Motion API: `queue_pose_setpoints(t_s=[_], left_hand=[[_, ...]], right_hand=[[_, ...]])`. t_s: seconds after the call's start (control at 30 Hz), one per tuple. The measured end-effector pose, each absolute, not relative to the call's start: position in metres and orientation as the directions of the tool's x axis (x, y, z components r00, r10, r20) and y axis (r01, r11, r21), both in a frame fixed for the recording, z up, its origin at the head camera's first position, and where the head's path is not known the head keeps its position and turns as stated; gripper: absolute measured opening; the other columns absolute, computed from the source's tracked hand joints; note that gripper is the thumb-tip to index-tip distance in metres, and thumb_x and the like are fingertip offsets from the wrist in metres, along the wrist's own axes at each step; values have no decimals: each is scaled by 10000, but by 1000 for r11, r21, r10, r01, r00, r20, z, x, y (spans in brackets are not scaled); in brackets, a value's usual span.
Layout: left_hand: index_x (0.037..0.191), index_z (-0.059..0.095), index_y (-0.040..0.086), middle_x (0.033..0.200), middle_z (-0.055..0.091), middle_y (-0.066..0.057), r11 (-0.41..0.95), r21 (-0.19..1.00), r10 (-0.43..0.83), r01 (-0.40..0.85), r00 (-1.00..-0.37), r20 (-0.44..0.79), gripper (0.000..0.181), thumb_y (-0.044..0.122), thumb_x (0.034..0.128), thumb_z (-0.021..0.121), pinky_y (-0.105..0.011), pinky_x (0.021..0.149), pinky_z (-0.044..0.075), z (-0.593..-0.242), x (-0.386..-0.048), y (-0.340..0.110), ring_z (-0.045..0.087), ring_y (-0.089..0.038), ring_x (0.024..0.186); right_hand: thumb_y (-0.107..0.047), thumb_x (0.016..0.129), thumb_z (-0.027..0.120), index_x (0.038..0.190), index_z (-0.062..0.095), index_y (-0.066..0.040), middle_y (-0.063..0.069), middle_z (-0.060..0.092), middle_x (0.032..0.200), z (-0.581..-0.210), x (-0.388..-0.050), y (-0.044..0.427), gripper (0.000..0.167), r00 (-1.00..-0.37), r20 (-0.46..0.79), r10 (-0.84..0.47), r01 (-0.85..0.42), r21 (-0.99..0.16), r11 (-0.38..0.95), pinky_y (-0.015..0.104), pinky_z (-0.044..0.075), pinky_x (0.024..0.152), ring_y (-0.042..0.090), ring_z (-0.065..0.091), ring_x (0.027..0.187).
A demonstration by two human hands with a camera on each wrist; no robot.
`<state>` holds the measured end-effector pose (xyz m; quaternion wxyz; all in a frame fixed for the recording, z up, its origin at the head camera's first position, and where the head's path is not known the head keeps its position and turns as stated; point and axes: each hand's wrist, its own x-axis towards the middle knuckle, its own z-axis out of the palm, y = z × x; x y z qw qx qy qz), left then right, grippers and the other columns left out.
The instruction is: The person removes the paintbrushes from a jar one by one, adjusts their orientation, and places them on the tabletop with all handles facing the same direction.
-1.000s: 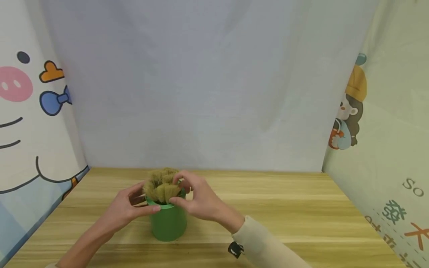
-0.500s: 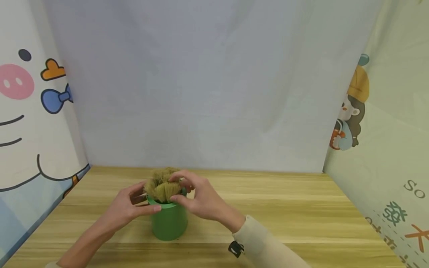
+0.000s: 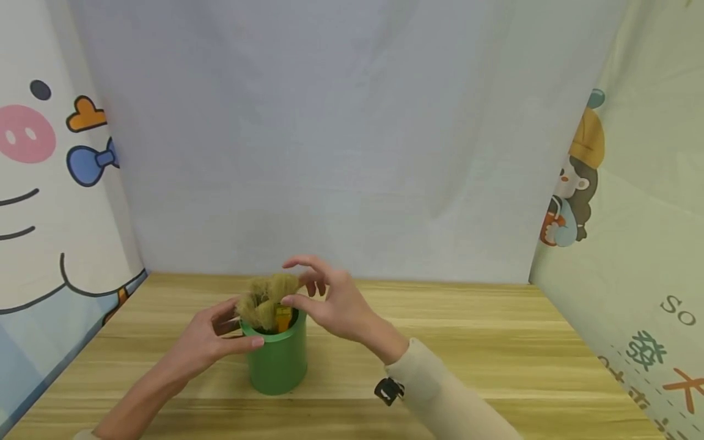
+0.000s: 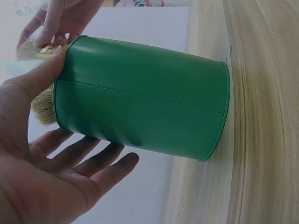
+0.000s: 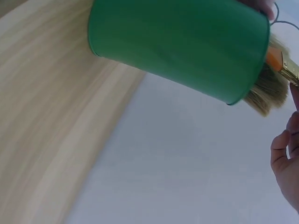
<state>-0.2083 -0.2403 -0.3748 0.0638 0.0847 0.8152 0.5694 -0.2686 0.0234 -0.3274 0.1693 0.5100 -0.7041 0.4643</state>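
On the table stands an upright green can (image 3: 277,366) holding several brushes, bristles up (image 3: 254,308). My left hand (image 3: 206,339) grips it from the left, its thumb on the near rim and the other fingers round the far side; the left wrist view shows these fingers against the can's wall (image 4: 140,93). My right hand (image 3: 343,308) pinches a brush at the can's right side, index finger raised clear. This brush has an orange handle and a gold ferrule (image 3: 283,310), also visible in the right wrist view (image 5: 289,70). Its lower handle is hidden inside the can.
The wooden table (image 3: 467,354) extends to both sides of the can. A pale curtain (image 3: 341,153) hangs behind it, with printed cloths at left (image 3: 82,244) and right (image 3: 632,244). A small black tag (image 3: 388,391) hangs by the right sleeve.
My right hand has moved up, raising one brush so that its gold ferrule and orange handle show above the rim. My left hand stays on the can.
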Motion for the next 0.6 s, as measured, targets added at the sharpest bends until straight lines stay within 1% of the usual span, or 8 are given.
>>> queue_pose_setpoints(t_s=[0.07, 0.17, 0.27, 0.43, 0.6], left_hand=[[1648, 169, -78, 1633, 273, -362, 342, 937, 211, 70, -977, -4, 993, 304, 970, 785, -594, 1029, 516, -375, -209, -241, 407, -562, 1424], [1650, 187, -68, 1629, 294, -354, 337, 939, 208, 75, -978, 3, 982, 291, 965, 792, -595, 1036, 511, -376, -209, -240, 418, -557, 1420], [1650, 183, -70, 1627, 296, -355, 334, 940, 205, 73, -979, 3, 990, 287, 960, 797, -597, 1045, 504, -375, -208, -239, 419, -555, 1421], [1646, 160, -88, 1633, 264, -370, 356, 932, 200, 62, -980, -12, 1015, 316, 961, 791, -603, 1050, 497, -373, -208, -240, 401, -562, 1429], [1647, 166, -83, 1635, 255, -371, 363, 930, 197, 62, -980, -12, 1010, 310, 961, 795, -598, 1049, 499, -373, -208, -240, 407, -560, 1425]], right_hand=[[-11, 931, 803, 1355, 612, -95, -1, 687, 790, -322, -270, 25, 472, -411, 730, -546, -882, -470, 36, 299, 399, 605, 78, 450, 666], [-4, 927, 805, 1342, 638, -70, 6, 726, 822, -312, -272, 27, 452, -397, 750, -530, -891, -452, 28, 291, 391, 595, 79, 462, 657], [-7, 928, 804, 1327, 659, -57, 15, 753, 858, -300, -273, 28, 427, -381, 764, -521, -902, -432, 25, 325, 390, 599, 91, 480, 670], [-13, 927, 807, 1322, 678, -51, 11, 757, 863, -279, -274, 32, 417, -363, 789, -496, -915, -402, 30, 372, 381, 606, 124, 474, 674], [-4, 918, 814, 1339, 690, -31, 22, 771, 866, -262, -275, 38, 439, -378, 808, -451, -911, -411, 28, 350, 363, 597, 157, 458, 646]])
